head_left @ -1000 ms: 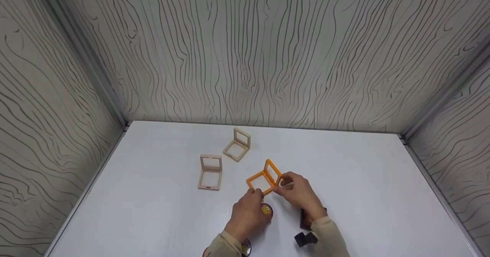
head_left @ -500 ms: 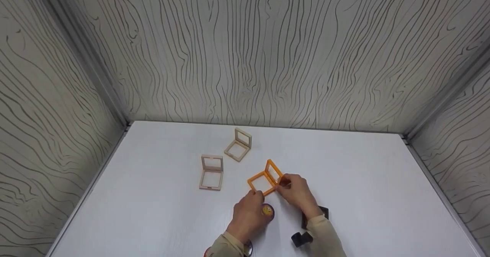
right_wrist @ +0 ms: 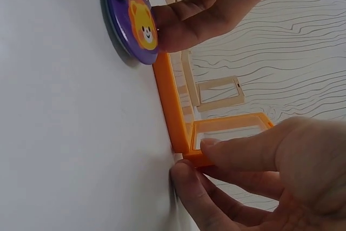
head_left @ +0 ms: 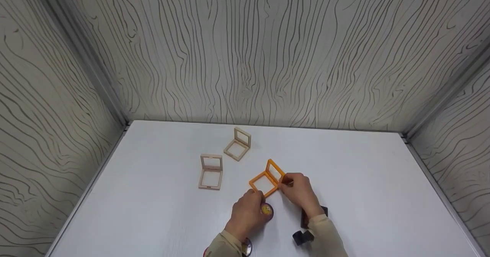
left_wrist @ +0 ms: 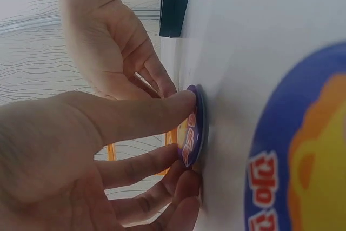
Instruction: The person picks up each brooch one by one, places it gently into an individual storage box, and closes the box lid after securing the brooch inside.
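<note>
My left hand [head_left: 247,215] holds a round purple badge [head_left: 267,211] with a yellow cartoon animal on it. In the left wrist view its thumb lies on the edge of the badge [left_wrist: 190,133], and a finger bends to the opposite edge. Just beyond stands an orange hinged frame [head_left: 258,177], one clear-windowed half flat on the table and the other raised. With thumb and fingers my right hand [head_left: 298,192] pinches this frame near the hinge's near end; the right wrist view shows the thumb over the raised half [right_wrist: 232,124].
Two pale hinged frames stand opened farther back, one at left [head_left: 200,178] and one behind [head_left: 230,145]. Another round badge [head_left: 247,247] lies under the left sleeve. By the right forearm are a dark rectangular thing [head_left: 304,219] and a small black object [head_left: 297,238].
The orange frame has shifted slightly to the right, together with my right hand. My left hand and the badge are nearly where they were.
</note>
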The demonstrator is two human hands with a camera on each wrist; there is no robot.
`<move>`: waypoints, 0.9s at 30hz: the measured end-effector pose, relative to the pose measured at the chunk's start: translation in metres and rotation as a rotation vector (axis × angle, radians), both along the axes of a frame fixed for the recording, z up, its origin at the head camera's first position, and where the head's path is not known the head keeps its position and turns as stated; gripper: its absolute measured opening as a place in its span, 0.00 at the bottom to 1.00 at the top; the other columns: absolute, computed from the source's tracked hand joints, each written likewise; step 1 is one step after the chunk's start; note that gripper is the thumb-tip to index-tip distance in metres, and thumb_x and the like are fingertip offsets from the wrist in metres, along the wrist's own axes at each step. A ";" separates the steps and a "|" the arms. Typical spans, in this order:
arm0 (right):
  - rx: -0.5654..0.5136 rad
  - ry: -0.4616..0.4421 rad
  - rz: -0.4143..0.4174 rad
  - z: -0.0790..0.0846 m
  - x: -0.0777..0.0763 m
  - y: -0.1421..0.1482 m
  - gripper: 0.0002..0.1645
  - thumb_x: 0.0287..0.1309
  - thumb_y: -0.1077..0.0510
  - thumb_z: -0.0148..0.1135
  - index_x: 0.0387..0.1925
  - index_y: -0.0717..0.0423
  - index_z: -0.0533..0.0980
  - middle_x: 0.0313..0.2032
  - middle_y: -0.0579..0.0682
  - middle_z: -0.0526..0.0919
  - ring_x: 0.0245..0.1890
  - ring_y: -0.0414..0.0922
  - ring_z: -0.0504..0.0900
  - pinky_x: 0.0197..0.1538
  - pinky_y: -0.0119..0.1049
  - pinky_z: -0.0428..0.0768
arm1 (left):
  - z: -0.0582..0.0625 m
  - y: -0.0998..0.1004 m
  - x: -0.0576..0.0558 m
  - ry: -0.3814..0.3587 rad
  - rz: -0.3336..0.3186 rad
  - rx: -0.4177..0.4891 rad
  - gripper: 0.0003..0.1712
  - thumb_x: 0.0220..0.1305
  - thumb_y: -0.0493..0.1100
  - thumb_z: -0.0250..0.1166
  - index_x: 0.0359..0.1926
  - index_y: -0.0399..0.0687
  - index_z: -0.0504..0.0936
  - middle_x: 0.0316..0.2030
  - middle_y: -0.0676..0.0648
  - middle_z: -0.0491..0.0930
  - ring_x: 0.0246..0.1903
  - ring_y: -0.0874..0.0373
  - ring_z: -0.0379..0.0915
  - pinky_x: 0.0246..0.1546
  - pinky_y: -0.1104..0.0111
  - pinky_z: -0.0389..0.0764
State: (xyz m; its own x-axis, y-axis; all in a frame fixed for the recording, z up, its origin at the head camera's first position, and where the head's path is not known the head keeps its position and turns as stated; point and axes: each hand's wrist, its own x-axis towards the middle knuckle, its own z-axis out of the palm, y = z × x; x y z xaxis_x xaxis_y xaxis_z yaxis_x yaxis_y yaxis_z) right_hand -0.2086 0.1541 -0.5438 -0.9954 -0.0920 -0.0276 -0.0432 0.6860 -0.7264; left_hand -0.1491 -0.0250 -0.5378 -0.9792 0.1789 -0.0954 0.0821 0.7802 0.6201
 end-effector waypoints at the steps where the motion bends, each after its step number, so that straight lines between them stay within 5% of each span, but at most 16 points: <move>1: -0.002 0.003 0.000 0.000 0.000 0.000 0.03 0.58 0.62 0.69 0.29 0.52 0.82 0.33 0.45 0.85 0.36 0.43 0.81 0.42 0.42 0.80 | 0.000 0.000 -0.001 -0.003 -0.003 0.001 0.17 0.47 0.44 0.79 0.34 0.46 0.80 0.32 0.51 0.74 0.33 0.54 0.74 0.36 0.55 0.78; 18: 0.006 -0.043 -0.035 0.003 -0.002 0.012 0.04 0.59 0.59 0.68 0.33 0.56 0.83 0.35 0.47 0.84 0.38 0.45 0.82 0.44 0.44 0.80 | 0.003 -0.005 -0.005 -0.150 -0.055 0.212 0.16 0.49 0.27 0.73 0.36 0.45 0.78 0.30 0.51 0.77 0.29 0.59 0.71 0.31 0.62 0.76; 27: -0.026 -0.041 -0.031 0.002 -0.002 0.020 0.03 0.59 0.61 0.69 0.33 0.57 0.83 0.37 0.48 0.86 0.39 0.46 0.84 0.43 0.43 0.82 | 0.008 -0.017 -0.009 -0.187 -0.124 0.307 0.12 0.53 0.37 0.76 0.35 0.48 0.80 0.29 0.54 0.81 0.29 0.61 0.75 0.32 0.64 0.77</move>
State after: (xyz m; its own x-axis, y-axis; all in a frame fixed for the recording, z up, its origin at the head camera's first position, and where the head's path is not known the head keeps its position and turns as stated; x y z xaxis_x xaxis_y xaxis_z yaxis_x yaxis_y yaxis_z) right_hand -0.2102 0.1742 -0.5414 -0.9958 -0.0628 -0.0666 0.0077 0.6675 -0.7446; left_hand -0.1585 -0.0424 -0.5293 -0.9193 0.3427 -0.1937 0.0275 0.5468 0.8368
